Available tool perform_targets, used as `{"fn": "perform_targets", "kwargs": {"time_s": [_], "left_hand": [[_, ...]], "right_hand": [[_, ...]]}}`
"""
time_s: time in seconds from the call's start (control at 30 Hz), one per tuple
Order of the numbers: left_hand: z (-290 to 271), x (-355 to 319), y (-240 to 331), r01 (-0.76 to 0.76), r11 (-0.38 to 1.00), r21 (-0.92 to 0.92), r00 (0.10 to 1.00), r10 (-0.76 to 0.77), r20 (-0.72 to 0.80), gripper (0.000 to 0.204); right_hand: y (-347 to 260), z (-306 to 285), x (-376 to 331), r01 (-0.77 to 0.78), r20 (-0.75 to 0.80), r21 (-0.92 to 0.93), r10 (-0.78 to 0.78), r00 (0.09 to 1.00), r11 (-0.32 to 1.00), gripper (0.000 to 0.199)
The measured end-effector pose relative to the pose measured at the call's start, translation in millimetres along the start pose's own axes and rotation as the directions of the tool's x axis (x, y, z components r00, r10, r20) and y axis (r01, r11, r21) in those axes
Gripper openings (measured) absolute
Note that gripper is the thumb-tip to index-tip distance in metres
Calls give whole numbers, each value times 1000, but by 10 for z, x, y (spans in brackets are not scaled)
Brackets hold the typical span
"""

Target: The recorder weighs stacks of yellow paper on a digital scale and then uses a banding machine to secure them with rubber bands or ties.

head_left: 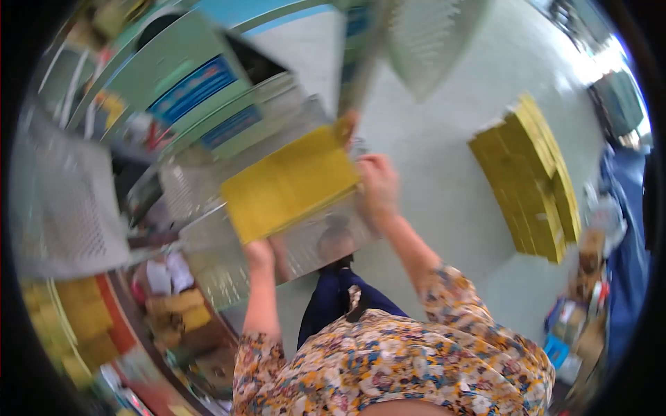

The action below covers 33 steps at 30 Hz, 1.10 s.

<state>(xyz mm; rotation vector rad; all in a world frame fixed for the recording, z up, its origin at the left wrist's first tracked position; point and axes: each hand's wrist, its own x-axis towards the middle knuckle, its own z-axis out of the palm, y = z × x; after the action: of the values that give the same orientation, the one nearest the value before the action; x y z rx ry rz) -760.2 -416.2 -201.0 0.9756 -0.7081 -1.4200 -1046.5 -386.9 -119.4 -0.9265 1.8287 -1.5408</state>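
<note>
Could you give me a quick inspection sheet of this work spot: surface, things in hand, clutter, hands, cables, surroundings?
Surface: shiny metal table, blurred.
Job's things: flat yellow stack lying on the table.
Clutter: small items and yellow pieces on the floor at the left; too blurred to name.
Hands: left hand at the stack's near edge; right hand at its right edge; grip cannot be told.
Cables: nothing seen.
Surroundings: tall yellow pile on the pale floor to the right; perforated metal panel at left.

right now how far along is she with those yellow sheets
Done: a tall stack of yellow sheets stands on the pale floor to the right. In hand: both hands, left hand and right hand, hold a flat yellow bundle on the shiny metal machine table. Left: more yellow piles sit lower left; the blur hides how many.
</note>
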Motion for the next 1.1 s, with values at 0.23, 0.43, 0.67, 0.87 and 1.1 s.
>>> {"fn": "perform_targets", "kwargs": {"time_s": [0.23, 0.43, 0.67, 0.87, 1.1], "left_hand": [[110, -165, 209, 16, 967, 255, 998, -31, 55, 46], [119, -137, 257, 12, 996, 91, 998, -18, 67, 46], [216, -149, 378, 61, 998, -11, 998, -60, 35, 54], [304, -98, 189, 50, 991, -122, 999, -48, 13, 44], [329, -152, 234, 114, 988, -103, 989, -104, 102, 47]], "right_hand": [[-1865, -46, -261, 836, 527, -135, -676, 515, 532, 69], [-1289, 839, -10, 896, 704, -322, -555, 443, 307, 78], [-1760, 1029, 157, 906, 718, -325, -553, 423, 271, 73], [-906, 1212, 131, 849, 821, -421, -263, 506, 320, 69], [-1000, 1237, -157, 807, 792, -429, -261, 552, 405, 62]]}}
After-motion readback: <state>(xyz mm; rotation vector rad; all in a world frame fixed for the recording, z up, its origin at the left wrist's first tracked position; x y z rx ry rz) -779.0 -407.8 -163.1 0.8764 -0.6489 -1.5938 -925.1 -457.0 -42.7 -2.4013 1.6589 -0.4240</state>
